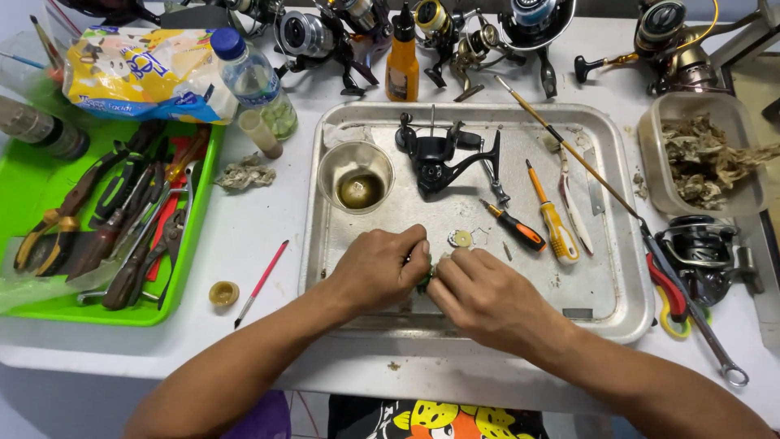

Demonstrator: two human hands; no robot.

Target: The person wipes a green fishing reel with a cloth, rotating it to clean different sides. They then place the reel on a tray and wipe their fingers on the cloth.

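My left hand (382, 267) and my right hand (483, 293) meet over the front part of a metal tray (617, 309), fingers pinched together on a small dark green part (426, 276) that is mostly hidden between them. Just beyond my fingertips lies a small round washer (461, 238). A black fishing reel body (439, 158) rests farther back on the tray, beside a clear cup (356, 175) holding dark liquid.
Two screwdrivers (536, 223), a toothbrush and a thin brush lie on the tray's right. A green tray of pliers (106, 219) sits left, a water bottle (256, 81) and an orange oil bottle (402, 61) behind. Several reels line the back; a tub of rags (707, 158) stands right.
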